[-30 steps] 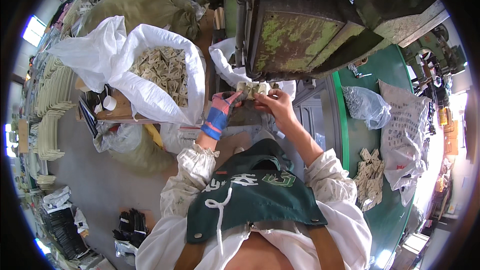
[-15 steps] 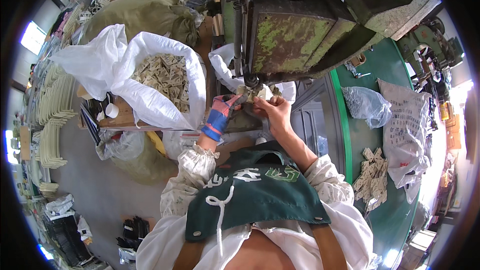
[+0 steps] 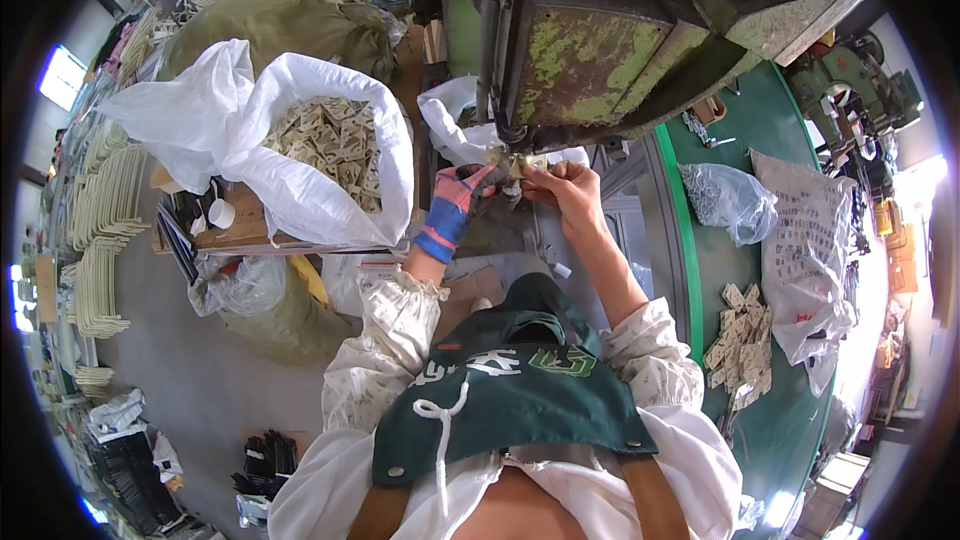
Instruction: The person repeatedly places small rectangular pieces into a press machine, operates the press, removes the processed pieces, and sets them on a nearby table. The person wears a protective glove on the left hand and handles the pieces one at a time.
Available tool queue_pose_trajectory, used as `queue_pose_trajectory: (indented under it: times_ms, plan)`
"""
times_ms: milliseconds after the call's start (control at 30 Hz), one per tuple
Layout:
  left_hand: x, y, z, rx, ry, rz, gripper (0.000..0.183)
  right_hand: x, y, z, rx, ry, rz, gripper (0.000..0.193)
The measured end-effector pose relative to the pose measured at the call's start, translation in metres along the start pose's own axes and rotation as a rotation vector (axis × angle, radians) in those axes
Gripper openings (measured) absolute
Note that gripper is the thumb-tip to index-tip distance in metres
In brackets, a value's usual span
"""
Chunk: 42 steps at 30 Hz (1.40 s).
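Your gloved left hand [image 3: 462, 198] and bare right hand [image 3: 568, 190] sit close together under the green press [image 3: 600, 50], both pinching a small pale metal piece [image 3: 522, 166] between their fingertips, just below the press head. Left of your hands, an open white sack [image 3: 300, 155] holds a heap of similar pieces. To the right, on the green table [image 3: 770, 420], lie a clear plastic bag [image 3: 730, 202], a printed white sack [image 3: 810, 240] and a small pile of pieces [image 3: 740, 345].

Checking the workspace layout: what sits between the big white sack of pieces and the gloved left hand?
In the head view, nothing separate: the white sack bulges almost to the left hand, leaving a narrow dark gap.
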State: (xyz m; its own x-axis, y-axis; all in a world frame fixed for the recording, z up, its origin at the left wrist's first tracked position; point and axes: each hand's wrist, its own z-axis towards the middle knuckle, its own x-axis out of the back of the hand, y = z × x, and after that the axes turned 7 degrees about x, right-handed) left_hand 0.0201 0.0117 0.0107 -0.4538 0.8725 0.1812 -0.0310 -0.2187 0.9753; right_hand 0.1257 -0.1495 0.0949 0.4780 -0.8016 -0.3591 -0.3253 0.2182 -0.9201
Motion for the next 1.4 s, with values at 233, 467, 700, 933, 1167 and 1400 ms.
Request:
queue_pose_trajectory:
  times_ms: [233,467,700,933,1167,1400]
  plan:
    - [-0.001,-0.039,-0.004,-0.200,0.129,0.400,0.030,0.011,0.017,0.011,-0.074,-0.026,-0.087,0.029]
    - [-0.001,0.012,-0.005,-0.110,0.088,0.139,0.022,0.016,0.019,0.010,-0.085,-0.029,-0.081,0.029]
    - [-0.014,0.017,-0.009,0.571,0.150,-0.500,0.016,0.020,0.008,0.004,-0.036,-0.057,-0.153,0.023]
    - [-0.019,-0.003,0.000,-0.004,0.210,-0.234,0.020,0.036,-0.004,0.019,-0.042,-0.140,-0.215,0.021]
    - [-0.009,0.019,-0.001,0.527,0.105,-0.611,0.023,0.040,-0.002,0.025,-0.076,-0.154,-0.214,0.020]
    - [-0.015,0.026,-0.002,0.295,0.130,-0.393,0.019,0.038,-0.005,0.017,-0.037,-0.136,-0.198,0.017]
